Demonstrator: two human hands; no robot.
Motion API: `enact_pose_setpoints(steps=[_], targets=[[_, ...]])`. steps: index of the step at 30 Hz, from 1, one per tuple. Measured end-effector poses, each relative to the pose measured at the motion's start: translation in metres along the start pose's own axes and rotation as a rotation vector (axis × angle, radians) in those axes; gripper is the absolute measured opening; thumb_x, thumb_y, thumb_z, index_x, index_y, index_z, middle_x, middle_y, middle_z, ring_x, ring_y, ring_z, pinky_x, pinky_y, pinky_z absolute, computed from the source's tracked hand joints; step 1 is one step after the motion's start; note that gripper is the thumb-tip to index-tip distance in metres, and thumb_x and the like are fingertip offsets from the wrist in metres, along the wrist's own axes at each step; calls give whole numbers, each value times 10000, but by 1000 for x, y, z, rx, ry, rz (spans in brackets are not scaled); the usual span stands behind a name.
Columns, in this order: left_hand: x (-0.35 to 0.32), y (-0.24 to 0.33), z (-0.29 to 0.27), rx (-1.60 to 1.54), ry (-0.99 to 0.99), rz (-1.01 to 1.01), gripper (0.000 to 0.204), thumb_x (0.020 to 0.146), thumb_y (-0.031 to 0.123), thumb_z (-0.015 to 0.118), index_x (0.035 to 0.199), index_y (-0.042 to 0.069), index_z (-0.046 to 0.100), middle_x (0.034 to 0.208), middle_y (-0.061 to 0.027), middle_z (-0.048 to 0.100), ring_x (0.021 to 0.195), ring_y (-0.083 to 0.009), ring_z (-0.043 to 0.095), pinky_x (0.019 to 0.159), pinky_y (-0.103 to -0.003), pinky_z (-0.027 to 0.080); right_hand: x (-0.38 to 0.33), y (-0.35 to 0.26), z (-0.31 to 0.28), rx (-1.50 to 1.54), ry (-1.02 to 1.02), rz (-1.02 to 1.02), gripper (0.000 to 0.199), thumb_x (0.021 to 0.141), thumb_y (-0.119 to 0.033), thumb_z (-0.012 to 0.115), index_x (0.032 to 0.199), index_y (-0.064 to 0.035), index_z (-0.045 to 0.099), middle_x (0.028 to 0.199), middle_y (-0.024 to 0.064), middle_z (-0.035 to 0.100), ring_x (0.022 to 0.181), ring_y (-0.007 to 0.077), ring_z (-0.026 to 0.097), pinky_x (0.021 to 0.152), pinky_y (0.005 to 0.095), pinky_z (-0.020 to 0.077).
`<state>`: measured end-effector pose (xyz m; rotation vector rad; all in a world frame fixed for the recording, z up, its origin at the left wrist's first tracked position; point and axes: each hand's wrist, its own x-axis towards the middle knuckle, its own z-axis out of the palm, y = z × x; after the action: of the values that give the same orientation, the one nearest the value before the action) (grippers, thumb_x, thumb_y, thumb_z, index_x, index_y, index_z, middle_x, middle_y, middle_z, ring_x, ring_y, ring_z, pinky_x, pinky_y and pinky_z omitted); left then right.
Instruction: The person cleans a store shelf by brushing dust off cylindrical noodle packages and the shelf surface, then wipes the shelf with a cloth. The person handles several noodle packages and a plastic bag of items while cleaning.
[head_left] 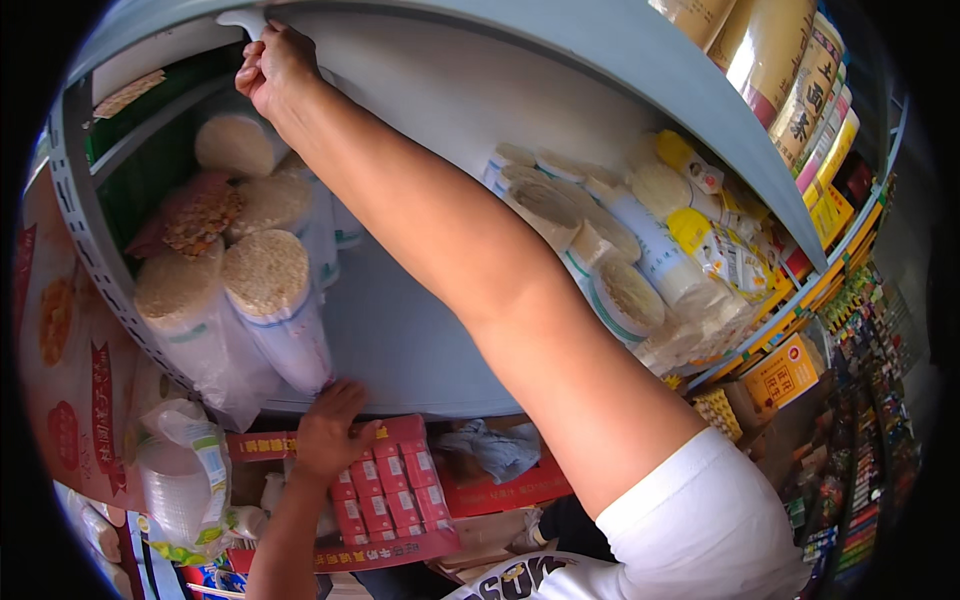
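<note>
My right hand reaches up across the shelf to its far left. Its fingers are closed on a smooth white curved piece by the upper shelf's edge; most of that piece is hidden. Low at the front, my left hand rests on the front edge of the grey shelf, fingers apart and holding nothing. Its fingertips are beside the lower end of a cylindrical noodle bundle in clear wrap. More noodle bundles and a pinkish bag of brown pieces stand around it.
More wrapped noodle bundles lie at the shelf's right. Below the edge are a red box of small packs, a grey cloth and stacked clear plastic bowls. Paper-wrapped rolls lie on the upper shelf.
</note>
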<state>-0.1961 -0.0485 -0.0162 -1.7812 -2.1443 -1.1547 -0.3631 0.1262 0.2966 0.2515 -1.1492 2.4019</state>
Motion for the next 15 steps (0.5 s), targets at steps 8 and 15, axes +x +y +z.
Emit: enact_pose_setpoints(steps=[8,15], targets=[[-3,-3,0,27,16,5,390,738,195,740,1049,-25,658,1147,-179,634,1131,-336,573,991,-420,452,-81,-74,-71,-416,21,129,187,948,-63,473,1121,-109,527,699,50,456,515,75,352,441,205,329],[-3,-4,-1,27,-6,-9,396,747,209,737,1057,-26,662,1162,-182,633,1145,-334,569,1002,-417,442,-103,-182,-157,-788,653,-76,82,915,-33,438,868,-53,502,671,61,473,475,90,351,380,228,290]])
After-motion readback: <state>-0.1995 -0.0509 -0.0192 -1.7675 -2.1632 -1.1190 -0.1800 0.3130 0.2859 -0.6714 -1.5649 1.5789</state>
